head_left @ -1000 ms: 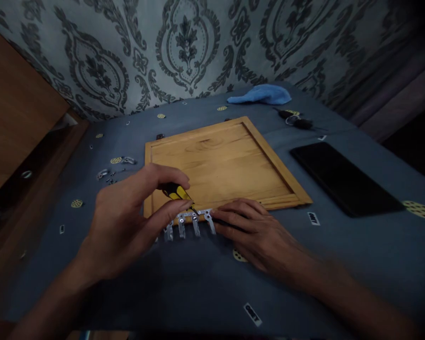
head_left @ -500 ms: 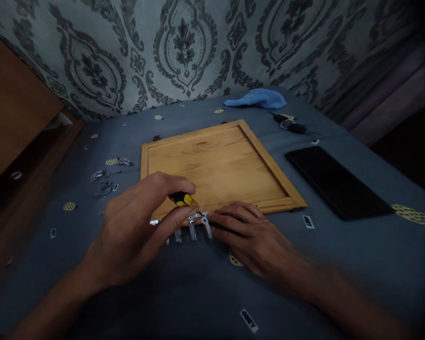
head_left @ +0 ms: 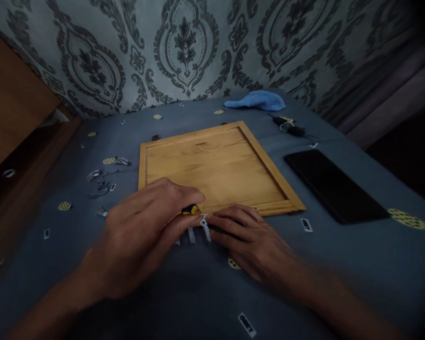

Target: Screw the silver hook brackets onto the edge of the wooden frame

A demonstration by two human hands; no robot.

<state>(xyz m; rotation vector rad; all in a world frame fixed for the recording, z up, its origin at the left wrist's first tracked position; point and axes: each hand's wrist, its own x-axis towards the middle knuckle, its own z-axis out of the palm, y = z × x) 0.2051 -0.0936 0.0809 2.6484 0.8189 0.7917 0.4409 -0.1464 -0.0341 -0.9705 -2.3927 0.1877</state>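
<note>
A framed wooden panel [head_left: 212, 165] lies on the blue patterned cloth. My left hand [head_left: 145, 226] is closed around a short black and yellow screwdriver [head_left: 190, 209], held low over the panel's near edge; its tip is hidden. Along that edge stick out several metal clips [head_left: 206, 229], partly covered by my left hand. My right hand [head_left: 251, 236] rests just right of the nearest clip, fingertips pressed at the edge beside it. Something dark shows under its fingers, and I cannot make out what it is.
Loose metal clips [head_left: 94, 175] and small hardware lie left of the panel. A black flat device [head_left: 335, 186] lies to the right. Behind it are a dark object with a ring [head_left: 292, 126] and a blue cloth [head_left: 258, 100]. Wooden furniture [head_left: 17, 99] stands at the left.
My left hand has shifted right and rolled over the screwdriver, hiding more of its handle and the clips on the left. My right hand stays at the same clip.
</note>
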